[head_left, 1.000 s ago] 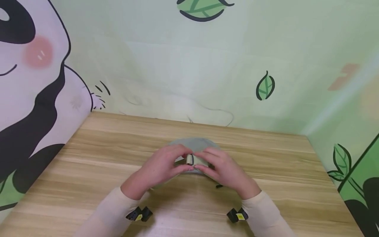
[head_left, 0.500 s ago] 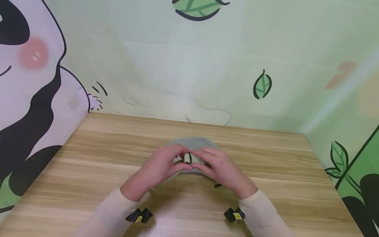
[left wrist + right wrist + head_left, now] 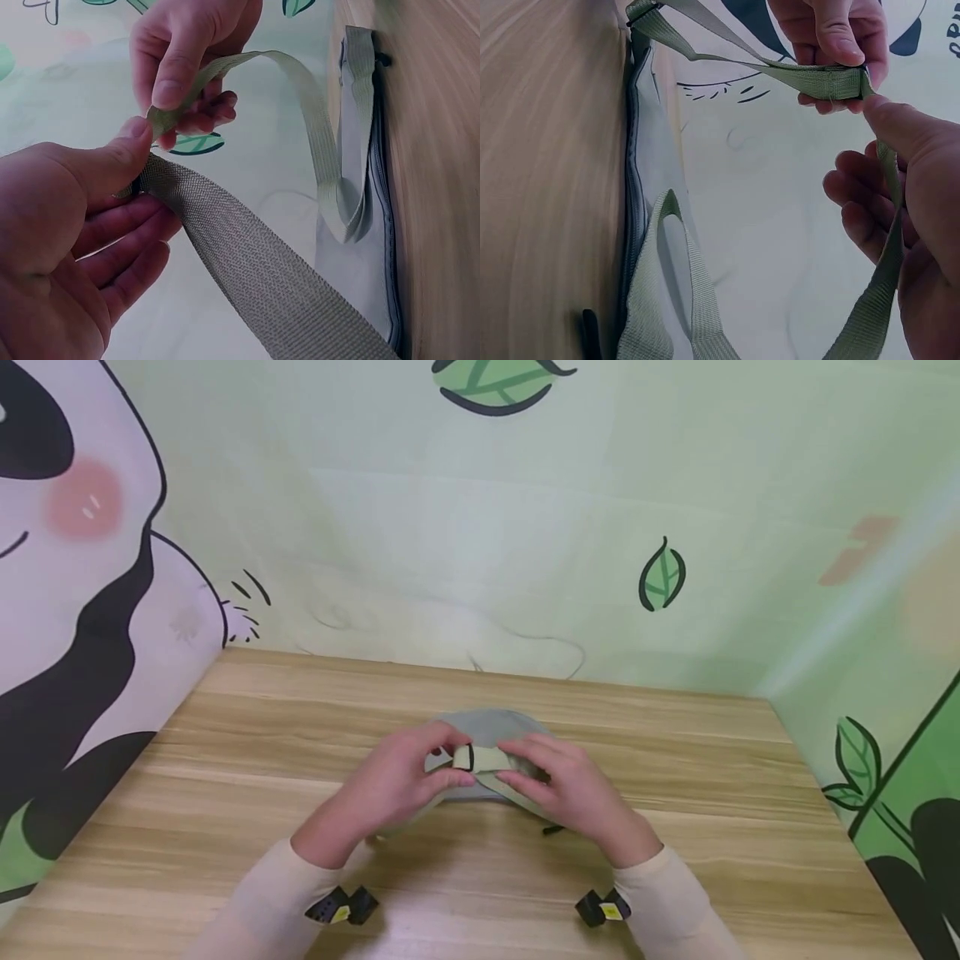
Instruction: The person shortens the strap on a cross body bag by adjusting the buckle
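Note:
A pale green webbing strap (image 3: 491, 759) with a thin black slider buckle (image 3: 471, 757) is held up between both hands, above a flat grey bag (image 3: 491, 722). My left hand (image 3: 386, 781) pinches the strap at the buckle between thumb and fingers. Close beside it, my right hand (image 3: 566, 781) pinches the strap on the other side. Seen from the left wrist, the webbing (image 3: 255, 255) runs down from the left hand, and another length loops from the right hand to the bag (image 3: 341, 277). In the right wrist view the folded strap end (image 3: 832, 82) lies at the left fingertips.
The wooden table (image 3: 262, 760) carries the bag, whose dark zipper edge (image 3: 634, 142) lies along the tabletop. A short black tab (image 3: 552, 830) pokes out below the right hand. Behind stands a painted wall (image 3: 390, 527) with leaves and a panda.
My hands have moved slightly apart, the left one going left with the buckle. A longer stretch of strap now shows between them. The bag stays in place.

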`<state>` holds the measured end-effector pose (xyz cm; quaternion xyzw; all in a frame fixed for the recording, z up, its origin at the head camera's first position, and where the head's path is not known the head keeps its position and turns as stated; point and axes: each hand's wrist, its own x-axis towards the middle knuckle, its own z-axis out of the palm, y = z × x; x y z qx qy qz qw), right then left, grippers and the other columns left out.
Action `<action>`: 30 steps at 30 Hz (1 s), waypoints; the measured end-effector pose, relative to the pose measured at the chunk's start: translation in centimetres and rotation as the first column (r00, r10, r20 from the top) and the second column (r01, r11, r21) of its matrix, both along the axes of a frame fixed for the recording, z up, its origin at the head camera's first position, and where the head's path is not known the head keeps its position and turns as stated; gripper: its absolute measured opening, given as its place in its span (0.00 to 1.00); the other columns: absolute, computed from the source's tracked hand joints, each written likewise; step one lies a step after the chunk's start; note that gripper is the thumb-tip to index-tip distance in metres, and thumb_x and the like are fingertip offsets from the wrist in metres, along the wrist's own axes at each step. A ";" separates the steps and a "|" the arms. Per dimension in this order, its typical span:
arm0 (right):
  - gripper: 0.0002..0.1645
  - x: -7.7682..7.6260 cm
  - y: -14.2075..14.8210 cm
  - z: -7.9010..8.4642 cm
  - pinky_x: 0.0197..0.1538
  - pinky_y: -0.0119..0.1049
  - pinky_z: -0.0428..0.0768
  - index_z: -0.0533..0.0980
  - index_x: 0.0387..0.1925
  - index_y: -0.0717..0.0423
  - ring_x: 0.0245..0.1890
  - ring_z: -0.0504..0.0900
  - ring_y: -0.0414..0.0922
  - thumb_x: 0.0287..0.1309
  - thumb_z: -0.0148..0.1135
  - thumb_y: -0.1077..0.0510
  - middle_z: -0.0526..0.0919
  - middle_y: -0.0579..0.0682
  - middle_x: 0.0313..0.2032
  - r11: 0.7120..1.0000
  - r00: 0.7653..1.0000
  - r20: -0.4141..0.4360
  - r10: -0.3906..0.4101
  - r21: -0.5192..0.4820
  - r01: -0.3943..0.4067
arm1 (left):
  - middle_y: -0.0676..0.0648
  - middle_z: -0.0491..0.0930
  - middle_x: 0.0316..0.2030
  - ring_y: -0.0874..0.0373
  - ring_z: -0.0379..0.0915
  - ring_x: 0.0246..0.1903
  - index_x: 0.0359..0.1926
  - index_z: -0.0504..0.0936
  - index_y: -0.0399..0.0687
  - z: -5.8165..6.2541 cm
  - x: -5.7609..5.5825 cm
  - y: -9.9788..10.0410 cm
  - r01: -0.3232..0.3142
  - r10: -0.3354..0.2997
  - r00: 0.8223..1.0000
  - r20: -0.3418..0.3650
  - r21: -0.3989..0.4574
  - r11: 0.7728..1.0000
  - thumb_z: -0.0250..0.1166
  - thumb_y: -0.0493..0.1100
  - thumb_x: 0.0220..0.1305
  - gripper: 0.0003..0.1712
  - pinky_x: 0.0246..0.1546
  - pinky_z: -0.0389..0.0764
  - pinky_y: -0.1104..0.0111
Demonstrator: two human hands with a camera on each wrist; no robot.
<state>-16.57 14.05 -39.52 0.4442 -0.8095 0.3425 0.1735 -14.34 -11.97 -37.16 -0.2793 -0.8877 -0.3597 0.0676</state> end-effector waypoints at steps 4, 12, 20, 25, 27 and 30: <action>0.20 0.1 0.0 0.0 0.32 0.27 0.77 0.85 0.54 0.59 0.30 0.73 0.35 0.60 0.78 0.66 0.88 0.49 0.39 0.999 0.999 0.042 -0.003 -0.032 0.005 | 0.50 0.90 0.46 0.53 0.85 0.46 0.56 0.87 0.45 -0.1 0.0 -0.3 0.010 -0.009 1.000 -0.011 0.017 1.000 0.79 0.47 0.63 0.23 0.49 0.86 0.56; 0.19 0.1 0.0 -0.1 0.30 0.28 0.74 0.86 0.51 0.58 0.29 0.72 0.35 0.57 0.78 0.68 0.86 0.47 0.36 0.996 0.998 0.063 -0.012 -0.091 0.018 | 0.53 0.89 0.45 0.55 0.84 0.47 0.55 0.88 0.47 -0.3 -0.2 -0.9 0.042 -0.041 0.999 -0.013 0.076 0.996 0.79 0.45 0.65 0.19 0.49 0.84 0.61; 0.15 0.2 -0.2 -0.1 0.30 0.28 0.75 0.86 0.51 0.58 0.29 0.73 0.34 0.70 0.73 0.54 0.88 0.48 0.37 0.993 0.998 0.069 0.003 -0.122 0.006 | 0.55 0.89 0.45 0.59 0.83 0.46 0.53 0.88 0.49 -0.2 -0.2 -0.9 0.076 -0.071 0.996 -0.053 0.093 0.993 0.79 0.45 0.66 0.17 0.50 0.84 0.62; 0.16 0.0 -0.5 -0.4 0.33 0.27 0.77 0.86 0.51 0.60 0.31 0.77 0.38 0.72 0.71 0.52 0.90 0.52 0.39 0.980 1.000 0.017 0.012 -0.199 -0.008 | 0.54 0.89 0.45 0.59 0.83 0.45 0.54 0.87 0.48 -0.2 -0.2 -0.8 0.082 -0.077 0.996 -0.050 0.100 0.992 0.79 0.44 0.65 0.19 0.50 0.85 0.63; 0.16 0.0 -0.7 -0.5 0.33 0.28 0.78 0.86 0.50 0.61 0.31 0.78 0.39 0.72 0.71 0.52 0.90 0.53 0.39 0.972 1.000 0.003 0.012 -0.233 -0.011 | 0.53 0.89 0.45 0.59 0.83 0.45 0.55 0.87 0.48 -0.3 -0.2 -0.7 0.081 -0.077 0.996 -0.046 0.098 0.992 0.79 0.44 0.65 0.19 0.49 0.84 0.63; 0.17 0.1 -1.0 -0.6 0.30 0.28 0.76 0.86 0.50 0.63 0.28 0.75 0.38 0.71 0.72 0.52 0.89 0.53 0.35 0.958 0.999 0.016 0.029 -0.285 -0.024 | 0.53 0.89 0.45 0.59 0.83 0.45 0.55 0.87 0.47 -0.3 -0.2 -0.7 0.083 -0.078 0.996 -0.049 0.100 0.992 0.79 0.44 0.65 0.19 0.49 0.85 0.63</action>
